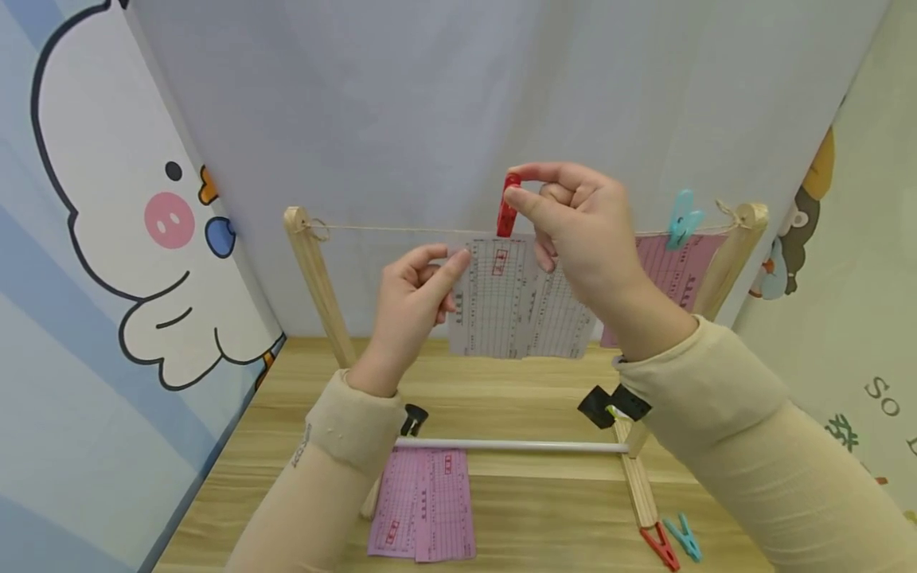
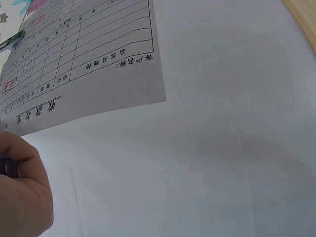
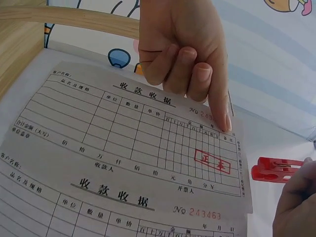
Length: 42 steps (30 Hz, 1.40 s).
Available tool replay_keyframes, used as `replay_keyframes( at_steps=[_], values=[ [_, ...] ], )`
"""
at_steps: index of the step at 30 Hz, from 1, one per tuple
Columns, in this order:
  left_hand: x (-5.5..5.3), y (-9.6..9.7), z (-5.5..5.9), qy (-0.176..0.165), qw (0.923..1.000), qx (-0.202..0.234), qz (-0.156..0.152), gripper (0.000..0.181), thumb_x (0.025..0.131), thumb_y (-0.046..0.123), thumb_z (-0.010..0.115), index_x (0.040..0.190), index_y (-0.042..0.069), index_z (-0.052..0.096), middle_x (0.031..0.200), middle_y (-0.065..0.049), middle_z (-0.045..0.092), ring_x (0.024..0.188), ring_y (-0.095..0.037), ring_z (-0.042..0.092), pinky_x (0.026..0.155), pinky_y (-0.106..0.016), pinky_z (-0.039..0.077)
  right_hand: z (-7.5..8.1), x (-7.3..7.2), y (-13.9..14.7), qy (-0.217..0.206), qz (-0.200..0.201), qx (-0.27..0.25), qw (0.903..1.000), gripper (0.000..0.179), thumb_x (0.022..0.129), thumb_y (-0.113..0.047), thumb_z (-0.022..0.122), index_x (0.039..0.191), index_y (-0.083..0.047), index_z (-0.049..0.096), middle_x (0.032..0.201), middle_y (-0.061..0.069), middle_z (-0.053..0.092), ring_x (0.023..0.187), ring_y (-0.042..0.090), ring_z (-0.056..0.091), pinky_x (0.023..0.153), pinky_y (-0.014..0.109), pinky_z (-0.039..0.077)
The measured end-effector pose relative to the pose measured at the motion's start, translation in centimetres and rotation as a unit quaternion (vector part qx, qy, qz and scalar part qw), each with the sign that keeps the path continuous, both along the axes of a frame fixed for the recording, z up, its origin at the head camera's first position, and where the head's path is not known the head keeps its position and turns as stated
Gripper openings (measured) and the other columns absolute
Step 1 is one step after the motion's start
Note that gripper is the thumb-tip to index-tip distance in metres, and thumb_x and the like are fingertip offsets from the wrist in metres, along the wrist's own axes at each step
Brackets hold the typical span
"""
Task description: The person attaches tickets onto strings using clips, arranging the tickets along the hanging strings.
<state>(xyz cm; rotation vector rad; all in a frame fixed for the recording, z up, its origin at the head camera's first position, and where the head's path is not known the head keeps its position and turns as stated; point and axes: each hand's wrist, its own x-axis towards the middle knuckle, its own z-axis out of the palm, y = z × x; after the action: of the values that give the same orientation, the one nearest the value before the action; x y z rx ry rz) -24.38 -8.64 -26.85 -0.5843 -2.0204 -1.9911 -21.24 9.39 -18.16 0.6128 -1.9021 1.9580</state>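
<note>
Hanging by the thin twine line (image 1: 387, 228), the white printed paper receipts (image 1: 494, 318) should handle light, limp and easily creased; grip top corners (the left hand (image 1: 411, 302) pinches one). The right hand (image 1: 589, 227) pinches a red plastic clothespin (image 1: 508, 208) above.

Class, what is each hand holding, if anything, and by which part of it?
The left hand pinches the white receipt paper near its upper left corner; the right hand pinches the red clothespin by its upper end.
</note>
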Motion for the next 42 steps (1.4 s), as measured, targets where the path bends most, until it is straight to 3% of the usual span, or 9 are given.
replay_keyframes(
  at_steps=[24, 36, 42],
  values=[
    [0.0, 0.2, -0.3, -0.022, 0.9997, 0.011, 0.003, 0.03, 0.098, 0.018, 0.064, 0.12, -0.002, 0.063, 0.053, 0.008, 0.051, 0.042, -0.005, 0.042, 0.042, -0.017, 0.036, -1.7, -1.3, -1.0, -0.037, -0.017, 0.039, 0.9984, 0.025, 0.095, -0.001, 0.063, 0.119, 0.006, 0.062, 0.051, -0.006, 0.036, 0.037, 0.008, 0.036, 0.039, 0.019, 0.035],
    [0.0, 0.3, -0.4, -0.015, 0.9998, 0.014, 0.001, 0.027, 0.097, 0.016, 0.064, 0.116, -0.003, 0.064, 0.052, 0.009, 0.05, 0.042, -0.004, 0.042, 0.042, -0.017, 0.035, -1.7, -1.1, -0.7, -0.068, 0.011, 0.053, 0.9962, 0.032, 0.095, -0.003, 0.063, 0.126, 0.005, 0.061, 0.049, -0.007, 0.035, 0.036, 0.01, 0.036, 0.038, 0.02, 0.036],
    [0.1, 0.2, -0.3, -0.019, 0.9997, 0.012, 0.0, 0.027, 0.097, 0.018, 0.064, 0.116, -0.002, 0.065, 0.052, 0.008, 0.05, 0.043, -0.005, 0.041, 0.042, -0.018, 0.035, -1.6, -1.0, -0.5, -0.088, 0.043, 0.042, 0.9943, 0.04, 0.096, -0.004, 0.063, 0.135, 0.003, 0.056, 0.047, -0.006, 0.036, 0.036, 0.009, 0.032, 0.034, 0.021, 0.033]
  ],
)
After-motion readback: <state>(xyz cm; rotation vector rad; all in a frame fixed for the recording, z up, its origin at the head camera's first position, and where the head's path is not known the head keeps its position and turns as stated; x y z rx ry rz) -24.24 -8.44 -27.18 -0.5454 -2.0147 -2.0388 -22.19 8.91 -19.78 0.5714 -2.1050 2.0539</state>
